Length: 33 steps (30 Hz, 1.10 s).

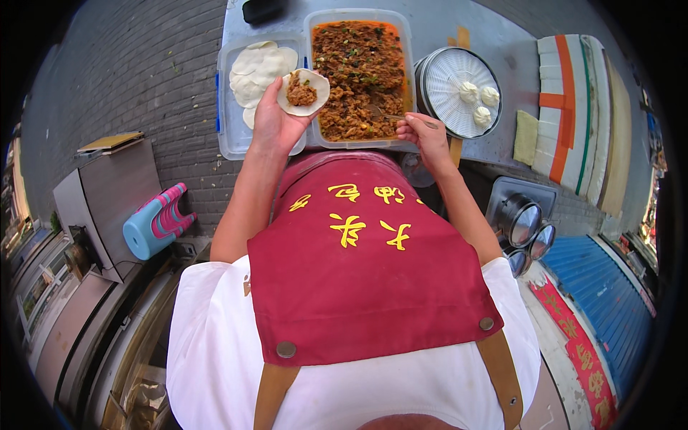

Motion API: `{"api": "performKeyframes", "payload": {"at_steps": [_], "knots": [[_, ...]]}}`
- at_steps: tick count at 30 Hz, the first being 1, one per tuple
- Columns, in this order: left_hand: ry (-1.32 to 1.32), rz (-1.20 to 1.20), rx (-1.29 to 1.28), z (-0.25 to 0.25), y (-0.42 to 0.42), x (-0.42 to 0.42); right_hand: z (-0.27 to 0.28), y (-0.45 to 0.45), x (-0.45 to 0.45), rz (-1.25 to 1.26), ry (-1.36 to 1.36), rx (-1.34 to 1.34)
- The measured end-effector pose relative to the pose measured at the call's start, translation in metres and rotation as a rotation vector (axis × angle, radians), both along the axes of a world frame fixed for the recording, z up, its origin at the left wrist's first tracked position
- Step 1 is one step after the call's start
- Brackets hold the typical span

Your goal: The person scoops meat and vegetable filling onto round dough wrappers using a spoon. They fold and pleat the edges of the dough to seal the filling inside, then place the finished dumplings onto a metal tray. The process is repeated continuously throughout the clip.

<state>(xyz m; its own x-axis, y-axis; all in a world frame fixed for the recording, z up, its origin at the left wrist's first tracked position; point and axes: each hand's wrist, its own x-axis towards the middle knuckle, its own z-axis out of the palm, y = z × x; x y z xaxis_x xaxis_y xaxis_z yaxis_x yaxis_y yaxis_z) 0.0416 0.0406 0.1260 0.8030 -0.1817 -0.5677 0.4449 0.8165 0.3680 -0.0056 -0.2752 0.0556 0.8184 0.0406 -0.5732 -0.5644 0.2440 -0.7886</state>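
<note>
My left hand [277, 118] holds a round dough wrapper [317, 86] with a mound of meat filling [301, 92] on it. The wrapper is over the gap between two plastic tubs. Beneath and left of it, a stack of wrappers [252, 67] lies in a clear tub [228, 137]. My right hand [424, 134] grips the handle of a metal spoon [400, 116], whose tip is in the reddish minced filling [357, 70] of the larger tub [359, 144]. At the right, pleated buns [468, 92] sit on a woven liner [446, 80] in a round steamer [497, 115].
The metal table [510, 64] carries a dark case [263, 9] at its far edge. A folded cloth [525, 137] lies by a taped white foam box [548, 118] at the right. Stacked stools [142, 231] stand at the left; lidded metal containers [524, 224] are at the lower right.
</note>
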Motion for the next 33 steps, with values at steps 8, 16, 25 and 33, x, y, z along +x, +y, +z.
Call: {"api": "performKeyframes", "payload": {"at_steps": [8,16,25,33], "knots": [[0.094,0.023,0.084,-0.01,-0.009,0.0,0.029,-0.034,-0.002,-0.107,0.029,0.238],[0.061,-0.108,-0.057,-0.028,-0.052,0.009,0.108,0.008,0.012,0.087,-0.399,-0.008],[0.071,-0.051,-0.111,-0.001,-0.087,0.036,0.111,0.056,-0.001,0.556,-1.198,-0.984],[0.14,-0.008,-0.165,-0.018,-0.093,0.039,0.09,0.057,-0.008,0.624,-1.365,-1.048]]}}
